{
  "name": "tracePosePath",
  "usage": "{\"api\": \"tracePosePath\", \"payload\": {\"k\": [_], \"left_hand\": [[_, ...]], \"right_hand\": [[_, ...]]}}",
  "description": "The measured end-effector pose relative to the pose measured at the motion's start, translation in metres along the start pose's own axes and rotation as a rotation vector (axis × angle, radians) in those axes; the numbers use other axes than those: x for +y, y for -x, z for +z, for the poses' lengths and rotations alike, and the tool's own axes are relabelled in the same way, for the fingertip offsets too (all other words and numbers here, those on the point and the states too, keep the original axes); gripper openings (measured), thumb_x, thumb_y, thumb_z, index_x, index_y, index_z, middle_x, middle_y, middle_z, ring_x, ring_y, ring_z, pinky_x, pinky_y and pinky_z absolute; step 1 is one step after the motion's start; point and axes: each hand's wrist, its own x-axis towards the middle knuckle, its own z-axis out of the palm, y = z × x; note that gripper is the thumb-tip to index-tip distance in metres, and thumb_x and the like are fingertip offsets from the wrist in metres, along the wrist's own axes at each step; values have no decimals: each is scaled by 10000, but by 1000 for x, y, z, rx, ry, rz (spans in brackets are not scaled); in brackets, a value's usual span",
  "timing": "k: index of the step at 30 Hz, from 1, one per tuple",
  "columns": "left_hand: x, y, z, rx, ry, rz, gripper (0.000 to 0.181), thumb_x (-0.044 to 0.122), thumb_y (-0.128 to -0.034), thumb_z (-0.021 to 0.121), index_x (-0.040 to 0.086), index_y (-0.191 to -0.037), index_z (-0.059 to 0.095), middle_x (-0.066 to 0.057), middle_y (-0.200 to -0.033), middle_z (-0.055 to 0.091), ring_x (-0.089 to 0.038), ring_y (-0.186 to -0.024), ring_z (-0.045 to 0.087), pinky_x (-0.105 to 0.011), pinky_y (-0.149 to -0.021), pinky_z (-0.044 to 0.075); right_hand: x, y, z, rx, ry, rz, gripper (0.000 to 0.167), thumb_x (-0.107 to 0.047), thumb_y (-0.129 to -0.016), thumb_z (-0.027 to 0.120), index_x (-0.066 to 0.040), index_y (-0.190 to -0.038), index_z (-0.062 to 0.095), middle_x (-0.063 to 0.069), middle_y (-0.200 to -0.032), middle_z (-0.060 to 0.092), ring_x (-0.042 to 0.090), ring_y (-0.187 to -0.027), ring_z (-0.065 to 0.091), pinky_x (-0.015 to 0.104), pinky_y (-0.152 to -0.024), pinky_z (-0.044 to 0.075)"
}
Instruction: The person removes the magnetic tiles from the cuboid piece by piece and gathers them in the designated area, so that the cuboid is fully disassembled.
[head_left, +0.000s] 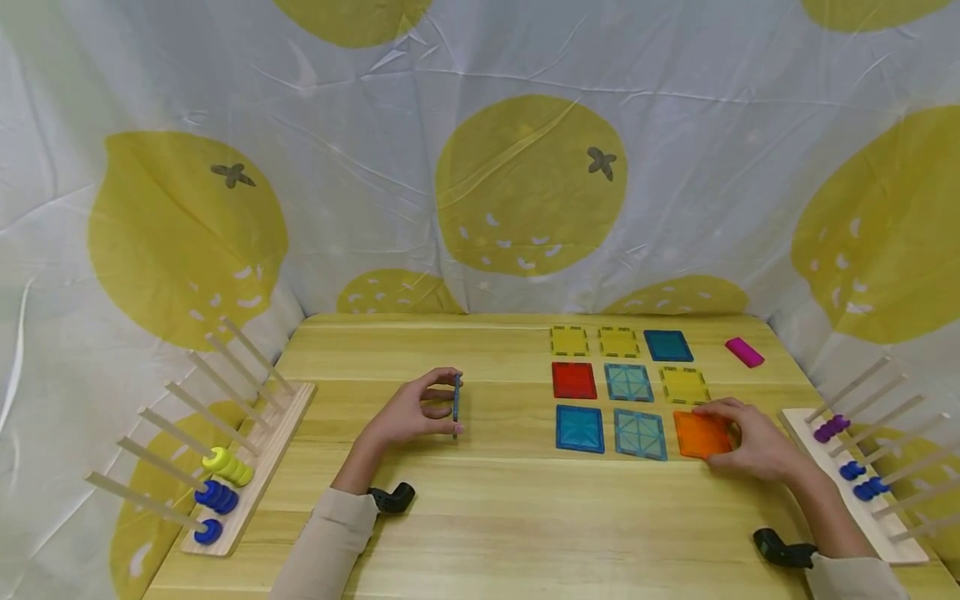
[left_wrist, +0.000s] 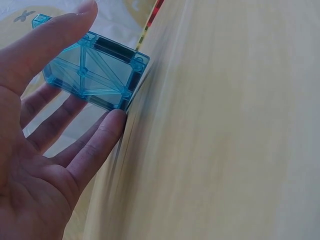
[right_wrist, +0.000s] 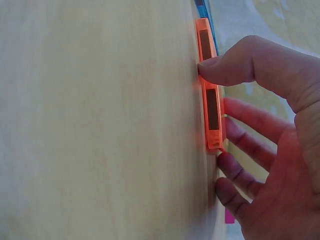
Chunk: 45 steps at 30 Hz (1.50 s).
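Observation:
Upright on its edge, a clear light-blue magnetic tile (head_left: 456,406) is held by my left hand (head_left: 405,410), thumb on one edge and fingers on the opposite one. The left wrist view shows the ribbed face of this blue tile (left_wrist: 82,72). At the right, my right hand (head_left: 753,442) pinches an orange magnetic tile (head_left: 696,434) lying flat at the near right corner of a grid. In the right wrist view the thumb presses the near edge of the orange tile (right_wrist: 213,110), fingers behind it. A light-blue window tile (head_left: 640,434) lies just left of it.
Blue (head_left: 579,428), red (head_left: 573,380), teal (head_left: 668,345) and yellow tiles (head_left: 684,385) fill out the grid. A magenta block (head_left: 745,352) lies behind the right hand. Pegboards with coloured beads stand at the left (head_left: 288,433) and right (head_left: 903,550) table edges.

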Motion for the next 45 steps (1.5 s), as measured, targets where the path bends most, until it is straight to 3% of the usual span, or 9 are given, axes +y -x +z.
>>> {"api": "tracePosePath", "payload": {"k": [10,18,24,28,34,39,45], "left_hand": [[2,0,2,20,-29,6,891,230,-792,920,162,-1554,465,-45,-1493,524,-331,-1348,558,-377,-1005,569],[11,-1,9,66,-60,90,831,203,-785,924,270,-1514,529,-6,-1432,535,-301,-1304,506,-456,-954,593],[22,-4,18,105,-89,58,784,262,-779,931,301,-1466,555,-41,-1405,573,-350,-1242,583,-490,-948,591],[36,-5,26,106,-109,43,722,330,-787,921,285,-1420,576,-31,-1338,604,-296,-1200,614,-448,-955,591],[58,-9,41,88,-189,97,667,426,-802,893,275,-1382,602,55,-1285,629,-149,-1174,598,-384,-942,595],[71,-14,60,32,-261,160,626,452,-810,878,252,-1351,636,91,-1256,644,-123,-1154,603,-410,-965,583],[79,-19,91,-51,-441,222,692,594,-801,825,248,-1372,641,96,-1294,641,-107,-1182,597,-406,-1018,542]], "right_hand": [[4,10,-2,3,-76,9,693,-284,-766,920,-72,-1366,645,254,-1368,556,504,-1254,489,747,-989,372],[-1,10,-4,-14,-98,28,668,-282,-809,890,-52,-1382,633,267,-1367,525,517,-1250,489,745,-987,385],[1,10,-4,-29,-117,48,668,-277,-818,883,-62,-1395,624,266,-1381,502,516,-1257,474,751,-988,383],[2,11,-3,-32,-122,55,673,-277,-822,880,-62,-1404,618,269,-1386,492,511,-1256,469,748,-983,383],[2,11,-3,-36,-120,63,677,-281,-822,879,-71,-1410,617,261,-1386,489,498,-1250,473,723,-973,402],[2,10,-2,-51,-124,85,683,-282,-827,873,-72,-1422,611,252,-1390,487,471,-1249,473,668,-976,419],[3,9,-2,-55,-148,89,691,-266,-829,874,-71,-1432,601,257,-1396,472,486,-1258,460,708,-988,396]]}}
